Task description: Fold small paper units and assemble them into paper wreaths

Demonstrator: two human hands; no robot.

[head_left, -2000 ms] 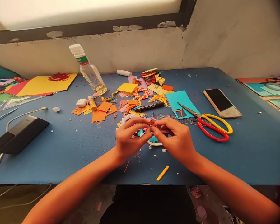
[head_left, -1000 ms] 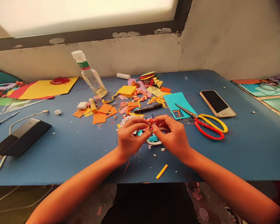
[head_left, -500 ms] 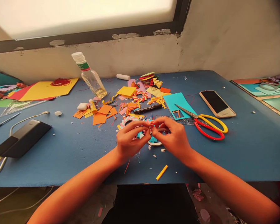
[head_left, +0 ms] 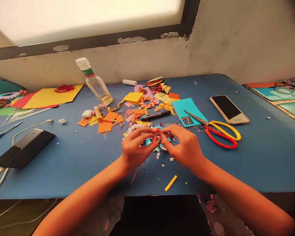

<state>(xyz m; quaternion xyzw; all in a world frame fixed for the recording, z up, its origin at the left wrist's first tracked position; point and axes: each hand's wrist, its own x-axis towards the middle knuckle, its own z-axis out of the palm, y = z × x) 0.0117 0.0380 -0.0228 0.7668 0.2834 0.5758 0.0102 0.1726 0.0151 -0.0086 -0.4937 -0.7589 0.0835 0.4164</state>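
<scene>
My left hand (head_left: pixel 137 147) and my right hand (head_left: pixel 184 146) meet over a heap of paper scraps. Between their pinched fingertips is a small folded pinkish-red paper piece (head_left: pixel 157 130), mostly covered by the fingers. A thin dark strip shows by the right fingers; its kind is unclear. Under the hands lie blue, white and pink paper scraps (head_left: pixel 147 141) and part of a pale curved rim (head_left: pixel 163 148). A black marker (head_left: pixel 156 115) lies just beyond the hands. To their right, scissors (head_left: pixel 220 132) with red and yellow handles rest partly on turquoise paper (head_left: pixel 186 106).
A tilted-looking clear bottle (head_left: pixel 98 87) stands behind orange paper squares (head_left: pixel 105 126). At right lies a phone (head_left: pixel 229 108); at left, a black device (head_left: pixel 26 147) with a white cable. A yellow paper strip (head_left: pixel 171 183) is near the front edge.
The pale rim beneath the hands is more covered than before. My fingers shift slightly around the paper piece; the view tilts a little. Both hands keep their pinch.
</scene>
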